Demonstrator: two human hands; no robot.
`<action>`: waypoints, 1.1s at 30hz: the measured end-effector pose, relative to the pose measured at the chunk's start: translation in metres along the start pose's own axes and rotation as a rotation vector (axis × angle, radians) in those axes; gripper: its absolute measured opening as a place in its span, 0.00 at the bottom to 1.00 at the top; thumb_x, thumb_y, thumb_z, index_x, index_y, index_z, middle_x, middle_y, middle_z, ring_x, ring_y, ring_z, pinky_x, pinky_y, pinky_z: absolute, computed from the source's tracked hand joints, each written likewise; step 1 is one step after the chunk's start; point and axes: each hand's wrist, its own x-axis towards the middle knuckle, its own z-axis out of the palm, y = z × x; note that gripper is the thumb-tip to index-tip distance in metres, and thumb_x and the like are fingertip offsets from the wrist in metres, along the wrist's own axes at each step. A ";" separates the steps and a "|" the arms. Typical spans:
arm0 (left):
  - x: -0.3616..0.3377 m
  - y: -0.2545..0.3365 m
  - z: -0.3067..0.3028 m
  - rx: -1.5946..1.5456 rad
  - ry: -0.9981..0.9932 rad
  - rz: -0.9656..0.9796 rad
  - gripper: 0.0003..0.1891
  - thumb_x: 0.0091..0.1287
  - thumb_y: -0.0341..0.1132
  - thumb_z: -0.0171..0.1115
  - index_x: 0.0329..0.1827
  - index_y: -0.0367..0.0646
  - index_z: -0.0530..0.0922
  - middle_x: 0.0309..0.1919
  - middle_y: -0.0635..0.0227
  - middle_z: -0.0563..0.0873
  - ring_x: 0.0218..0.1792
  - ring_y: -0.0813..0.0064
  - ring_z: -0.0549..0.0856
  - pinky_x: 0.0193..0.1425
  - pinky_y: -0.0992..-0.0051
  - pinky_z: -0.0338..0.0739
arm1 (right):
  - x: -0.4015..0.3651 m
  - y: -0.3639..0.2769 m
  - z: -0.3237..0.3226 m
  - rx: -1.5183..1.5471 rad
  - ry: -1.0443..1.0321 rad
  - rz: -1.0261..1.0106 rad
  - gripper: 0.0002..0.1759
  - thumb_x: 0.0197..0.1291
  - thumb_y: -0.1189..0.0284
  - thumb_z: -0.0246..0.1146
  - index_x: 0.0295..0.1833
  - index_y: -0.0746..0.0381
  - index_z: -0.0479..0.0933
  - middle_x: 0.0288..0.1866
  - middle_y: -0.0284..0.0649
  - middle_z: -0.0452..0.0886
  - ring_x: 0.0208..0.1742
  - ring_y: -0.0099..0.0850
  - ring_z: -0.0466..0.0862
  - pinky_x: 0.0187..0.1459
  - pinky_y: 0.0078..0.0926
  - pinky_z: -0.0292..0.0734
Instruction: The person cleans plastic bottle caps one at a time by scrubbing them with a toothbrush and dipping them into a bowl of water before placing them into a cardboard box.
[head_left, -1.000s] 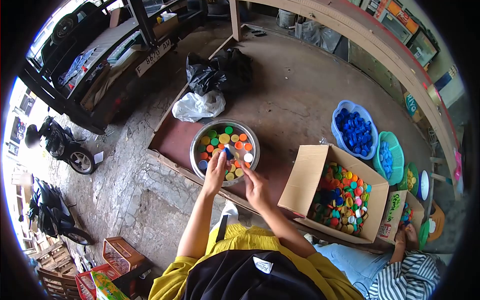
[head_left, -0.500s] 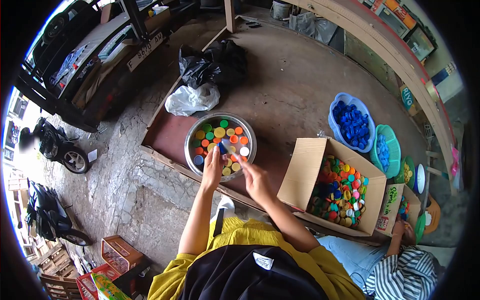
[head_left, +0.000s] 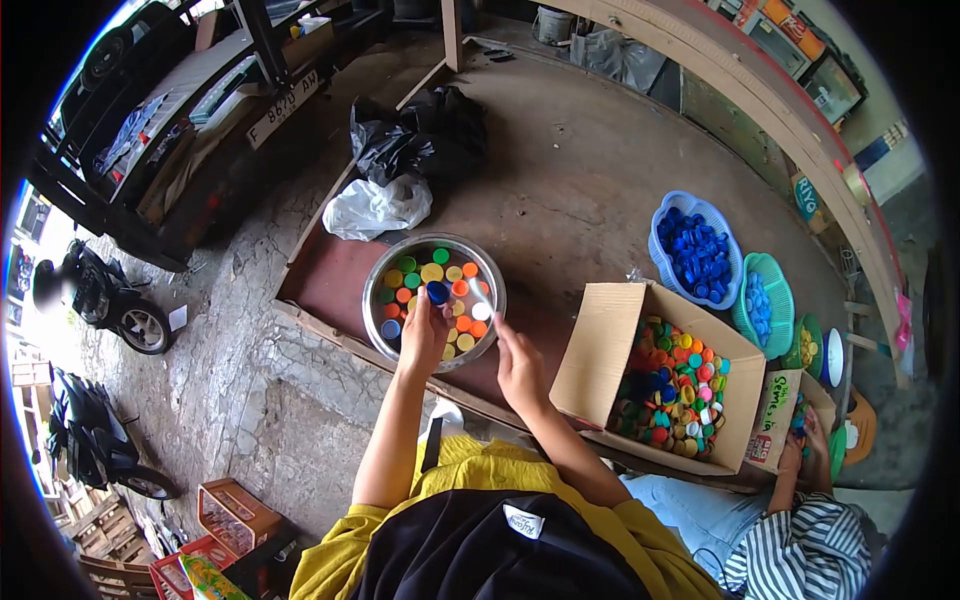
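Note:
My left hand (head_left: 424, 338) is closed, holding a dark blue bottle cap (head_left: 437, 292) at its fingertips over a round metal basin (head_left: 376, 335). Closed around the near end of a pale, blade-like tool (head_left: 481, 294) is my right hand (head_left: 521, 372), at the basin's right edge. Blur hides the tool's exact kind. Loose bottle caps (head_left: 431, 272) in orange, yellow, green, white and blue lie inside the basin. To the right, a cardboard box (head_left: 600, 350) with raised flap holds a heap of mixed caps (head_left: 680, 385).
A blue basket (head_left: 655, 245) of dark blue caps and a teal basket (head_left: 783, 300) of light blue ones stand right. Behind the basin lie a white bag (head_left: 375, 208) and black bags (head_left: 420, 135). Another person's hands (head_left: 800, 455) are at a smaller box (head_left: 768, 425).
The tool in my right hand has moved right, away from the blue cap. My left hand still has the cap, its round face now turned more upward. The view has shifted slightly.

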 end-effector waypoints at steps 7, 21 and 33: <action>0.002 0.005 0.002 -0.126 -0.054 -0.192 0.19 0.74 0.49 0.41 0.46 0.42 0.72 0.36 0.67 0.78 0.37 0.76 0.75 0.43 0.76 0.71 | 0.008 0.001 -0.010 -0.153 -0.010 -0.080 0.32 0.54 0.83 0.56 0.65 0.48 0.68 0.28 0.40 0.71 0.23 0.39 0.76 0.25 0.36 0.74; -0.010 0.004 0.011 0.815 0.007 0.337 0.19 0.64 0.27 0.59 0.56 0.31 0.67 0.43 0.62 0.79 0.43 0.75 0.82 0.45 0.79 0.80 | 0.021 -0.016 -0.018 -0.015 -0.009 -0.118 0.27 0.60 0.79 0.54 0.66 0.50 0.67 0.27 0.42 0.71 0.25 0.41 0.77 0.26 0.37 0.74; -0.025 0.020 0.022 1.249 0.008 0.725 0.45 0.44 0.24 0.72 0.66 0.38 0.54 0.39 0.59 0.84 0.35 0.72 0.84 0.44 0.77 0.79 | 0.018 -0.027 -0.044 -0.298 -0.291 -0.198 0.28 0.57 0.77 0.56 0.63 0.41 0.70 0.26 0.38 0.72 0.19 0.38 0.77 0.20 0.37 0.75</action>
